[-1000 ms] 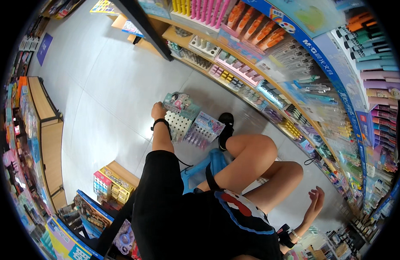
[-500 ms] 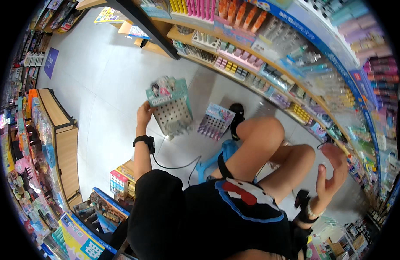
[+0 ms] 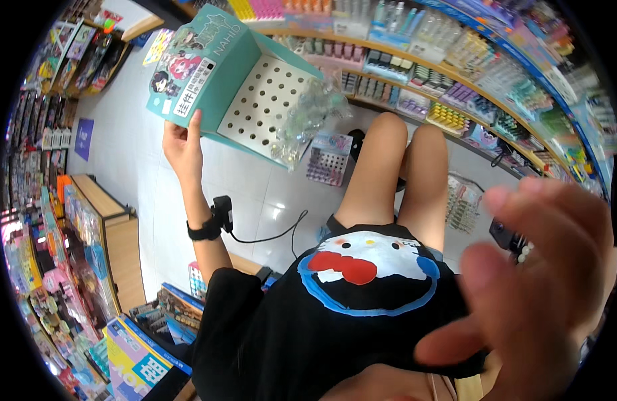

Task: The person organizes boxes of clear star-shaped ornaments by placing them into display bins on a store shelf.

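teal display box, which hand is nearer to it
Left. The left hand grips the lower edge of the teal display box; the right hand is raised at lower right, well apart from it.

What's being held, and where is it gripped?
Left hand holds the teal display box by the lower edge of its printed header; right hand looks empty.

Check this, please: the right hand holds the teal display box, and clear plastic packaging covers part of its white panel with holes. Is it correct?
Not quite: the head view shows the left hand, not the right, holding the teal display box; clear plastic packaging covers part of its white panel with holes.
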{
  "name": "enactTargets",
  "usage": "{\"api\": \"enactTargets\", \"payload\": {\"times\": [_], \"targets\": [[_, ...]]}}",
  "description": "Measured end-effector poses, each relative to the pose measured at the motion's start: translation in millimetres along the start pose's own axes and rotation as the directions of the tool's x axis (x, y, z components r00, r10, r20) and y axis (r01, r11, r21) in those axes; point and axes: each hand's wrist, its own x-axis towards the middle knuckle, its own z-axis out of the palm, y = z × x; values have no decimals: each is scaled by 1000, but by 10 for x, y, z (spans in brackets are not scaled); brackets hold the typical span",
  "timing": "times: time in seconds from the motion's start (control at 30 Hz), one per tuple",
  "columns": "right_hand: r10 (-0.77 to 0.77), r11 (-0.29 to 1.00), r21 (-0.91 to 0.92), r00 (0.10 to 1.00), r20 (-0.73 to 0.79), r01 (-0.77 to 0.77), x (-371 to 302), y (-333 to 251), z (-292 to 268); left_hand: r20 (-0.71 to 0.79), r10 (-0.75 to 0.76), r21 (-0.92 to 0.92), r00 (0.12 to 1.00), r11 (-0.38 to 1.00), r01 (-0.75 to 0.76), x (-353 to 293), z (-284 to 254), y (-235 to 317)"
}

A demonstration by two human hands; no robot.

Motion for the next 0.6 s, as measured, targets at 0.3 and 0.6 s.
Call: {"api": "enactTargets", "payload": {"times": [0.3,0.6], "targets": [[-69,997,-56,988,-136,62,-384,-329,-295,114,98,-191,989,979,-75,-319,681,729],[140,974,-13,648,-748,-226,-1301,-2,-340,199,206,-400,958,910,-113,-550,1227,1432]]}}
